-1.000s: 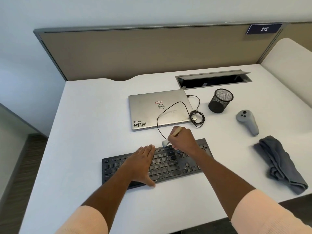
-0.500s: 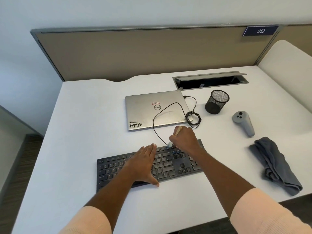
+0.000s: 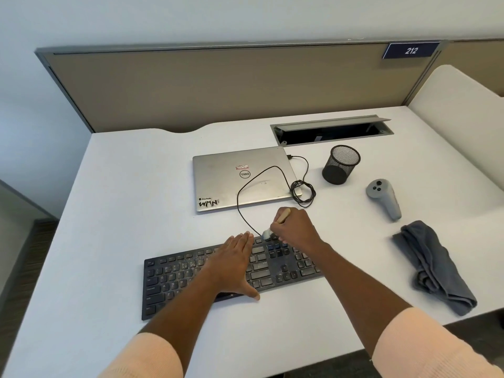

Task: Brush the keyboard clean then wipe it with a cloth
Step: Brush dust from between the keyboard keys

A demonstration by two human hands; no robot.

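A black keyboard lies near the front of the white desk, its left keys speckled with dust. My left hand presses flat on its middle with straight fingers. My right hand grips a small brush with a wooden handle; the pale bristles touch the keyboard's top edge right of centre. A folded grey cloth lies on the desk to the right, apart from both hands.
Behind the keyboard lies a closed silver laptop, with the keyboard's black cable looped over it. A black mesh pen cup and a grey controller stand at the right. An open cable hatch sits at the back.
My right hand has shifted the brush a short way right along the keyboard's top edge. The left hand stays pressed on the keys.
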